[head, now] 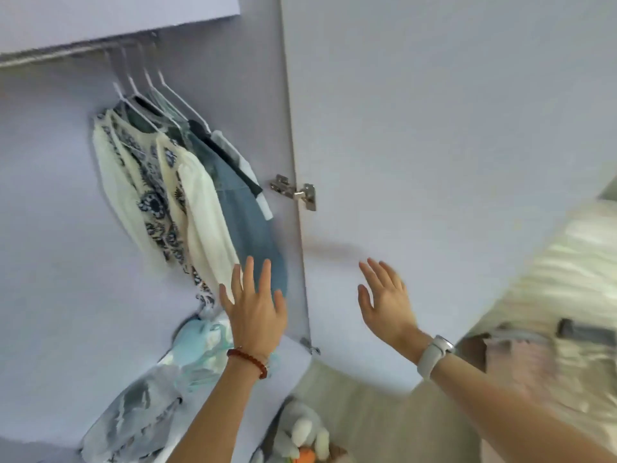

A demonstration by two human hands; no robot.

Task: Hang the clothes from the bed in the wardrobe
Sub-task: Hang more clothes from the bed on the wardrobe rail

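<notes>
Inside the open wardrobe, several garments hang on white hangers from the rail (50, 56): a cream top with dark blue pattern (147, 195), a pair of blue jeans (250, 228) and darker pieces behind. My left hand (255, 309) is spread open in front of the lower end of the jeans, holding nothing. My right hand (384, 299) is open too, fingers apart, in front of the wardrobe door (434, 128). The bed (567, 279) lies at the right, blurred, with pinkish cloth (521, 362) and a dark item (587, 330) on it.
The wardrobe door stands open on a metal hinge (295, 192). Light blue and grey patterned fabric (160, 389) lies piled on the wardrobe floor. A soft toy (303, 436) sits on the wooden floor below the door.
</notes>
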